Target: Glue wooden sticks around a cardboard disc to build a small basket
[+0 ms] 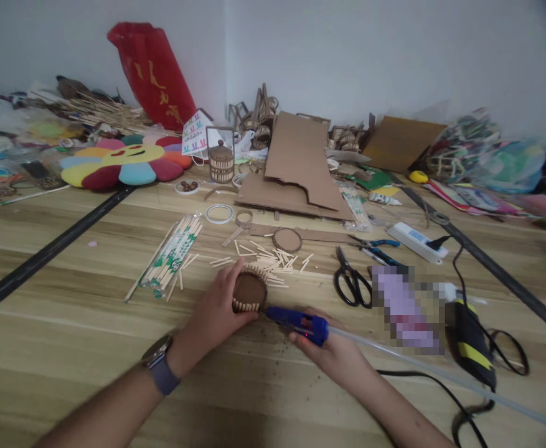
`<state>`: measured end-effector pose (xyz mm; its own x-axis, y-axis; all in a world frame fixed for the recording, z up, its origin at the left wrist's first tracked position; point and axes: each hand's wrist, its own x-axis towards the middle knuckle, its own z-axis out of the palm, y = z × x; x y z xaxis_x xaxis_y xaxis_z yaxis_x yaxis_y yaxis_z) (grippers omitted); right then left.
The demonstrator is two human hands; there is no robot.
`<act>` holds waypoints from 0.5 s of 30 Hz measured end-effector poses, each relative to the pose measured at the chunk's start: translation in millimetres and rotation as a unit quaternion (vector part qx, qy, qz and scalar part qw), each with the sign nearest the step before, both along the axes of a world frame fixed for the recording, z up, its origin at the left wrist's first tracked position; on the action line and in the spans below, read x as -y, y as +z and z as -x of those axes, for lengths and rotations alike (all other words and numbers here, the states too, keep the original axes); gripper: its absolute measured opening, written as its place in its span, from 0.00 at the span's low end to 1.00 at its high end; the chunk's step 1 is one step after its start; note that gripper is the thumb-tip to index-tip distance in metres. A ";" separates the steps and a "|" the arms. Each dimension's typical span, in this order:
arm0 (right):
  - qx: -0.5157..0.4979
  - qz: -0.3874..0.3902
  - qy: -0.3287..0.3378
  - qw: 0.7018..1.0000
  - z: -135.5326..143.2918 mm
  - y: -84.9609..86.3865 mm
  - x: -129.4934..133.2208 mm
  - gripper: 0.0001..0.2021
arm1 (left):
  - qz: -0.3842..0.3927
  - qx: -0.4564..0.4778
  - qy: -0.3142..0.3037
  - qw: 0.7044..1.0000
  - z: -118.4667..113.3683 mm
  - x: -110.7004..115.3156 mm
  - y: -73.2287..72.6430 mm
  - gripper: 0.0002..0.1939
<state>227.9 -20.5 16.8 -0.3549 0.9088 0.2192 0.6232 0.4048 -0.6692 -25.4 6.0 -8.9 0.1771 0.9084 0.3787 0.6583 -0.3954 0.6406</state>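
A small round brown basket [249, 291] with short wooden sticks standing around its rim sits on the wooden table. My left hand [219, 308] wraps round its left side, thumb at the front edge, a watch on the wrist. From the right, my right hand [331, 348] grips a blue glue gun [301, 323], with a long clear glue stick [417, 363] coming out of its back. The gun's nozzle is at the basket's lower right edge. Cut short sticks [277, 258] lie scattered just behind the basket.
Black scissors [353, 280] and pliers [380, 242] lie right of the sticks. Wrapped sticks [172, 255] are at the left. Behind stand cardboard sheets [296, 162], a small lidded bucket [221, 162] and a flower cushion [132, 163]. A power strip [417, 241] and black cables are at the right.
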 end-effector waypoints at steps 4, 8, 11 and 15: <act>0.006 0.010 0.000 1.000 -0.5 -0.7 0.7 0.11 | 0.007 0.001 0.003 1.000 -0.3 0.0 -0.1 0.57; 0.007 0.009 0.001 1.000 -0.4 -1.4 0.1 0.12 | 0.007 0.000 0.005 1.000 -0.3 -0.5 -0.9 0.57; 0.011 0.007 0.005 1.000 -0.3 -1.7 -0.3 0.12 | -0.001 0.000 0.002 1.000 0.1 -0.6 -1.9 0.57; 0.014 0.014 -0.004 1.000 -0.2 -0.7 -0.2 0.11 | -0.002 0.002 -0.003 1.000 0.4 -0.5 -2.6 0.57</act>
